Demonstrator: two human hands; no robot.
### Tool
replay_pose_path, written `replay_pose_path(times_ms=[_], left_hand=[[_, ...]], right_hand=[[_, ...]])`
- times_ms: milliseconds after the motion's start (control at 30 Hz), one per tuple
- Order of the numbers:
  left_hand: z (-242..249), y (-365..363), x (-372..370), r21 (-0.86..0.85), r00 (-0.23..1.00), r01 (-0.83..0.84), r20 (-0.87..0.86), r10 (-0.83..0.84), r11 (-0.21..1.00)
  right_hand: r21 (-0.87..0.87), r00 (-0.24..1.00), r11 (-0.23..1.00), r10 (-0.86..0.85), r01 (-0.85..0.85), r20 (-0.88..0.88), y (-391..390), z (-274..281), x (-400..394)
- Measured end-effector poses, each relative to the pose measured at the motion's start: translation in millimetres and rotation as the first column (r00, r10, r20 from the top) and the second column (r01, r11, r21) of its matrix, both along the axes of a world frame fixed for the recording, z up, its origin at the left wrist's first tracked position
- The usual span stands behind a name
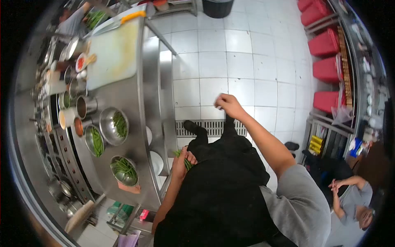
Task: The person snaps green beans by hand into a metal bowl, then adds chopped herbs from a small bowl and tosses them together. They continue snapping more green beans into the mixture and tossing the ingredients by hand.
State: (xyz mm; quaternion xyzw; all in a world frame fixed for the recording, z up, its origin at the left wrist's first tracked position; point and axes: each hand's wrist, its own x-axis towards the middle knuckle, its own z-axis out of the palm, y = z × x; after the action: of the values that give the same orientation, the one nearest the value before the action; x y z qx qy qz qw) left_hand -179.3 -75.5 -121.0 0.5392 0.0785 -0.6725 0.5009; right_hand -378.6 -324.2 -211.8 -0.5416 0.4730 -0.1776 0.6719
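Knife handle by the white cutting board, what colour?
Yellow-orange. The knife handle shows in the head view, the only one.

No readable text, labels or numbers anywhere. Impossible to make out any print on the yellow packs (pixel 316 145) or blue-and-white package (pixel 356 149).

Left hand (pixel 181 164) holds green beans (pixel 188 166) beside the steel counter (pixel 113 91), right hand (pixel 228 105) loosely curled above the tiled floor (pixel 212 66).

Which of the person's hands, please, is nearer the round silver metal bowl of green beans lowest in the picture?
Left: the left hand, holding green beans, is apart from the bowl, just beyond the steel table; the right hand is farther, above the white tiled floor.
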Motion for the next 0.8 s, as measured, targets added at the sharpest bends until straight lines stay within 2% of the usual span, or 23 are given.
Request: replay_pose_path(times_ms=[33,100,167,233,267,300,367,433,467,500,533,567,633,667,733,767,800], left_hand=[[-5.6,0.4,-8.2,-0.018,0.997,0.07,-0.018,-0.07,0.997],[1.7,-9.7,-14.1,0.01,0.996,0.065,-0.064,-0.065,0.998],[23.2,-26.0,-17.7,0.028,0.996,0.091,0.0,-0.091,0.996],[43.2,-39.1,-23.7,0.029,0.993,0.071,0.089,-0.073,0.997],[51.9,-43.3,-23.4,0.086,0.966,0.109,0.227,-0.126,0.99],[60.8,-45.3,-19.1,0.143,0.915,0.116,0.369,-0.162,0.983],[73.7,-38.1,-5.4,0.092,0.876,0.042,0.476,-0.081,0.995],[86.1,-18.9,20.1,0.181,0.647,0.062,0.741,-0.178,0.981],[85.1,-4.2,36.5,0.159,0.628,-0.005,0.769,-0.121,0.987],[80.9,14.3,56.1,0.133,0.196,0.02,0.971,-0.135,0.991],[81.6,34.1,74.1,0.151,-0.277,0.039,0.951,-0.135,0.988],[88.5,52.7,93.1,0.133,-0.29,-0.018,0.948,-0.132,0.991],[99.9,81.4,126.6,0.052,-0.581,-0.067,0.81,-0.082,0.996],[106.3,88.7,131.3,0.03,-0.585,-0.097,0.807,-0.082,0.995],[126.1,99.5,136.5,0.136,-0.057,-0.366,0.984,-0.169,0.921],[129.0,101.1,144.0,0.12,-0.049,-0.379,0.988,-0.15,0.918],[128.6,98.8,151.6,0.209,-0.028,-0.381,0.971,-0.237,0.901]], right_hand=[[0.149,0.995,0.984,-0.101,0.1,0.002,6.8,-18.1,-34.5],[0.172,0.977,0.971,-0.136,0.165,-0.167,21.2,-54.7,-101.3],[0.312,0.905,0.856,-0.347,0.412,-0.245,34.8,-80.4,-145.7],[0.379,0.847,0.758,-0.451,0.53,-0.282,44.6,-115.1,-179.6],[0.405,0.841,0.737,-0.452,0.54,-0.298,47.2,-125.3,-190.8],[0.43,0.846,0.729,-0.442,0.533,-0.298,44.2,-130.8,-190.4],[0.459,0.923,0.803,-0.295,0.38,-0.249,27.7,-118.6,-168.4],[0.418,0.981,0.888,-0.17,0.193,-0.092,10.8,-86.5,-122.9],[0.396,0.995,0.913,-0.101,0.097,-0.01,2.2,-69.5,-94.4],[0.37,0.998,0.929,-0.028,0.003,0.064,-2.4,-49.9,-63.2],[0.323,0.984,0.94,0.057,-0.109,0.167,-6.1,-24.2,-31.2],[0.298,0.958,0.933,0.124,-0.201,0.259,-8.2,12.1,1.5],[0.058,0.86,0.92,0.338,-0.387,0.383,-9.6,70.8,62.4],[-0.076,0.802,0.891,0.437,-0.447,0.408,-9.1,101.9,91.9],[-0.218,0.726,0.842,0.537,-0.494,0.429,-8.6,134.5,148.0],[-0.232,0.72,0.83,0.556,-0.508,0.414,-2.4,157.1,172.9],[-0.234,0.705,0.832,0.552,-0.504,0.446,4.0,181.8,196.2]])
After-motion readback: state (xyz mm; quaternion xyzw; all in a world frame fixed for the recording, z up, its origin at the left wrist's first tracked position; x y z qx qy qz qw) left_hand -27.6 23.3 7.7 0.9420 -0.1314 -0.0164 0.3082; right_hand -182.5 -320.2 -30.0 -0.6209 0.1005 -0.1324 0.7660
